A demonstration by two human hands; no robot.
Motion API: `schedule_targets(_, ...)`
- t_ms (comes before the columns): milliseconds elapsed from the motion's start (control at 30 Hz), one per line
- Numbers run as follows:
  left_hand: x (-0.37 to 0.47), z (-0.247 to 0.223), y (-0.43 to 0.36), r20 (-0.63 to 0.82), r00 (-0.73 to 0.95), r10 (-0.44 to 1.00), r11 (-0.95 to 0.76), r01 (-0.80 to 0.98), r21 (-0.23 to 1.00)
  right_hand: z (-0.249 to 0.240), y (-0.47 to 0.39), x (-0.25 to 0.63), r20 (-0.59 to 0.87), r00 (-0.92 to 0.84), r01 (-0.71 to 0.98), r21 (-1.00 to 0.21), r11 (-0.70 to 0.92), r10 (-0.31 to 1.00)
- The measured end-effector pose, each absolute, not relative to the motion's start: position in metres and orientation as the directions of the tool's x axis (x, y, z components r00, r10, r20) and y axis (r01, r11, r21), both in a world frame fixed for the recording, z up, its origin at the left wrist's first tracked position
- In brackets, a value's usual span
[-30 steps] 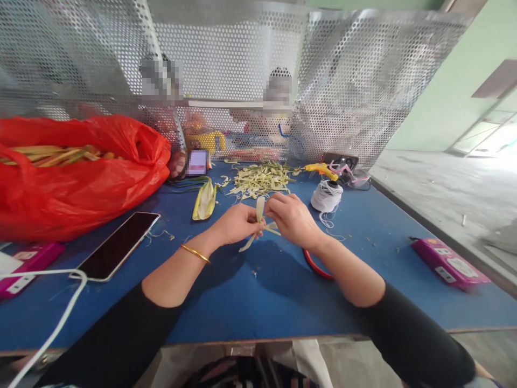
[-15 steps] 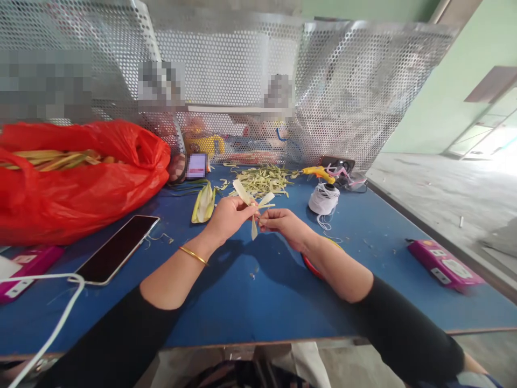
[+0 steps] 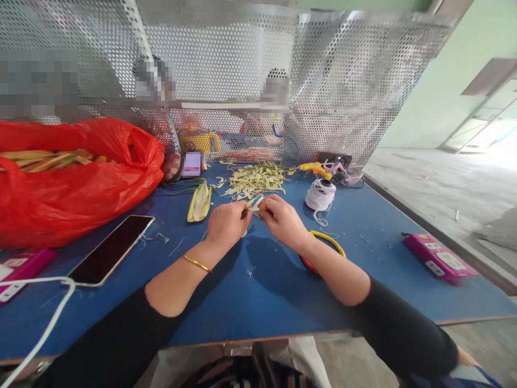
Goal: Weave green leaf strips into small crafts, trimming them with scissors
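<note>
My left hand [image 3: 229, 222] is closed, its fingers curled round pale husk strips [image 3: 254, 205] whose ends show between my two hands. My right hand [image 3: 283, 220] meets it from the other side, thumb and fingers pinched at the strips' far end. Most of the piece is hidden behind the fingers. Just beyond my hands lies a heap of cut pale-green husk scraps [image 3: 258, 179]. A folded husk leaf [image 3: 199, 202] lies left of the heap. Under my right forearm is a tool with red and yellow handles [image 3: 329, 240], partly covered.
A red plastic bag [image 3: 81, 199] of dry leaves fills the left side, with a phone [image 3: 111, 250] before it. White thread on a spool [image 3: 320, 195], a yellow glue gun [image 3: 315, 170] and a purple power strip [image 3: 440, 257] stand right. A perforated metal screen [image 3: 226, 59] rises behind.
The splayed pale strips were plainly visible before; my hands have turned inward and now cover most of them. My left fist has closed further round the piece. The view shifted slightly.
</note>
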State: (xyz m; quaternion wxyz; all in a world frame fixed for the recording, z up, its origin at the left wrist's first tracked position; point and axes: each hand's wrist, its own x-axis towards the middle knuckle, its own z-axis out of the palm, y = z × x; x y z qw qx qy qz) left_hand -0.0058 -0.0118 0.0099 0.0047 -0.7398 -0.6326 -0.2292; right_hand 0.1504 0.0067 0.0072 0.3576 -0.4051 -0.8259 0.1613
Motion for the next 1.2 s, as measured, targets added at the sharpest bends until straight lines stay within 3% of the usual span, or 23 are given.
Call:
schedule_targets(233,0.004,0.02,-0.027,0.27,0.342,0.9,-0.314,0.939,-0.143,-0.002,0.02,0.155,0.431,-0.584,0.421,-0.565,0.71,0.688)
schedule_targets(367,0.007,0.019,-0.039,0.187,0.383,0.905,-0.346,0.916,-0.202,-0.004,0.027,0.16,0.348,-0.712,0.361,-0.565,0.742,0.61)
schedule_targets(533,-0.003,0.009,-0.049,0.096,0.384,0.918,-0.382,0.923,-0.04,-0.008,0.03,0.162,0.2,-0.882,0.262,-0.546,0.796,0.427)
schedule_targets(767,-0.038,0.013,-0.032,0.047,0.34,0.939,-0.333,0.867,0.371,-0.008,0.03,0.163,0.172,-0.897,0.256,-0.548,0.796,0.407)
schedule_targets(967,-0.051,0.011,-0.012,-0.025,0.342,0.939,-0.311,0.88,0.36,-0.005,0.028,0.163,0.162,-0.901,0.26,-0.539,0.801,0.402)
schedule_targets(1200,-0.053,-0.001,-0.008,-0.017,0.302,0.953,-0.23,0.758,0.61,-0.005,0.028,0.162,0.165,-0.899,0.261,-0.544,0.798,0.406)
